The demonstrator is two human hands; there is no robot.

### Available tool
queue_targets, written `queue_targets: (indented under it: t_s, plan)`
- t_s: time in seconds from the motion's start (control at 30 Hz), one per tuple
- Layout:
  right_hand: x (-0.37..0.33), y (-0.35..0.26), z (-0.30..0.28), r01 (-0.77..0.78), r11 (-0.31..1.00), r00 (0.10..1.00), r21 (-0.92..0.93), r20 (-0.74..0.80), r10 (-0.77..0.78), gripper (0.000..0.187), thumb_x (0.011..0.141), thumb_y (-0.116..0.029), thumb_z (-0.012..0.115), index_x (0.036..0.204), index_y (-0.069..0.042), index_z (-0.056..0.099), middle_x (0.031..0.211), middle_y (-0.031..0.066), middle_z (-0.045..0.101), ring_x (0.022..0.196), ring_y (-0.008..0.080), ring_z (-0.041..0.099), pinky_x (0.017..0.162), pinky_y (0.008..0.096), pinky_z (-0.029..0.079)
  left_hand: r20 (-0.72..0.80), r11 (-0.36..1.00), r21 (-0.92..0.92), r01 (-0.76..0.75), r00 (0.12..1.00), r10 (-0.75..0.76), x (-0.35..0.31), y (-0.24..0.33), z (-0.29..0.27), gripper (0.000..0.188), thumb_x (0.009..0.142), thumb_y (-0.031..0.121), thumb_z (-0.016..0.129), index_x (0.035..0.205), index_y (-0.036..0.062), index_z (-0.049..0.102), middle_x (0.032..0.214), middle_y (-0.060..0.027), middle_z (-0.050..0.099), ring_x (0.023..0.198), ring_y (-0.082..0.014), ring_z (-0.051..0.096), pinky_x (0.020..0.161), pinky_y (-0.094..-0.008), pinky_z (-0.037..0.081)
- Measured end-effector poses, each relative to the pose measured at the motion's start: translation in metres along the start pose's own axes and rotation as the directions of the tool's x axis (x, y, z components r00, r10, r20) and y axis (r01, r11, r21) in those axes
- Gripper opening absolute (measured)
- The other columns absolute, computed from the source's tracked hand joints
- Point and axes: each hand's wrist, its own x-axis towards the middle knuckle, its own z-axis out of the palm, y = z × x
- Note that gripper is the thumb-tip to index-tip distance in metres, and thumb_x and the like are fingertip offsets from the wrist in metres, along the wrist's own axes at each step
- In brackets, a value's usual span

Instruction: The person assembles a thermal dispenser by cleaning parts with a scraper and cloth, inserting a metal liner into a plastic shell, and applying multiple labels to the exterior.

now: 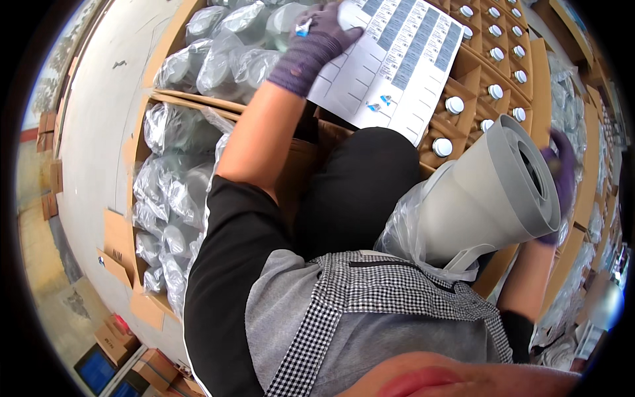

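Observation:
My left hand (323, 41), in a purple knit glove, lies at the left edge of a white label sheet (403, 59), its thumb stretched apart over the paper. A small blue-and-white sticker (303, 28) clings to the glove, and loose blue stickers (378, 104) lie on the sheet. Printed grey columns cover much of the sheet above my knee. On my right, a grey plastic cylinder (476, 198) with a wide collar and a handle tilts over my lap, partly inside a clear bag (403, 231). My gloved right hand (563, 169) is beside its collar, blurred and partly hidden.
White-capped bottles (454, 105) stand in divided cardboard boxes at the upper right. Open cartons (142, 172) to my left hold several plastic-wrapped clear containers (173, 185). More cartons line the far right. Brown boxes (118, 341) and blue crates (97, 368) are on the floor at lower left.

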Motion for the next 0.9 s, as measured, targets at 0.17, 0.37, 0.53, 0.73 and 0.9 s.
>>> queue_targets:
  t_s: [0.17, 0.37, 0.53, 0.73, 0.9]
  plan:
    - [0.092, 0.131, 0.075, -0.480, 0.874, 0.791, 0.076, 0.469, 0.394, 0.041, 0.100, -0.033, 0.060, 0.133, -0.010, 0.060, 0.101, -0.0004, 0.058, 0.073, 0.0077, 0.056, 0.066, 0.0195, 0.048, 0.382, 0.976, 0.153, 0.152, 0.902, -0.200, 0.045, 0.011, 0.026, 0.087, 0.075, 0.054, 0.078, 0.144, 0.0104, 0.048, 0.136, -0.0139, 0.060, 0.127, -0.0276, 0.059, 0.106, -0.0435, 0.049]
    - [0.110, 0.054, 0.170, -0.225, 0.972, 0.789, -0.063, 0.573, 0.220, 0.038, 0.097, -0.037, 0.056, 0.126, -0.015, 0.068, 0.097, 0.0033, 0.065, 0.079, 0.0073, 0.057, 0.072, 0.0231, 0.051, 0.270, 0.976, 0.114, 0.183, 0.940, -0.208, 0.073, -0.002, 0.030, 0.082, 0.074, 0.049, 0.080, 0.143, 0.0135, 0.053, 0.126, -0.0167, 0.067, 0.118, -0.0294, 0.064, 0.105, -0.0399, 0.049]
    - [0.135, 0.048, 0.197, -0.248, 0.965, 0.827, 0.089, 0.538, 0.163, 0.041, 0.093, -0.038, 0.059, 0.124, -0.014, 0.068, 0.089, -0.0029, 0.059, 0.071, 0.0068, 0.050, 0.069, 0.0207, 0.048, 0.498, 0.998, -0.009, 0.058, 0.866, -0.046, 0.091, -0.006, 0.034, 0.085, 0.077, 0.061, 0.075, 0.143, 0.0111, 0.054, 0.139, -0.0152, 0.059, 0.126, -0.0310, 0.059, 0.108, -0.0417, 0.047]
    - [0.128, 0.032, 0.204, 0.016, 0.991, 0.914, 0.134, 0.400, -0.069, 0.041, 0.092, -0.039, 0.071, 0.124, -0.015, 0.069, 0.095, -0.0022, 0.066, 0.084, 0.0070, 0.060, 0.080, 0.0232, 0.051, 0.575, 0.845, -0.445, 0.299, 0.818, 0.013, 0.088, 0.007, 0.020, 0.062, 0.085, 0.033, 0.077, 0.138, 0.0077, 0.058, 0.125, -0.0102, 0.068, 0.112, -0.0207, 0.064, 0.101, -0.0348, 0.049]
    - [0.154, 0.024, 0.202, 0.392, 0.915, 0.902, 0.092, 0.158, -0.402, 0.040, 0.089, -0.030, 0.076, 0.124, -0.011, 0.068, 0.101, 0.0035, 0.070, 0.096, 0.0158, 0.067, 0.089, 0.0292, 0.053, 0.440, 0.709, -0.694, 0.123, 0.852, 0.283, 0.030, 0.049, -0.032, 0.064, 0.083, 0.020, 0.076, 0.142, 0.0052, 0.053, 0.126, -0.0120, 0.066, 0.115, -0.0191, 0.063, 0.101, -0.0327, 0.049]
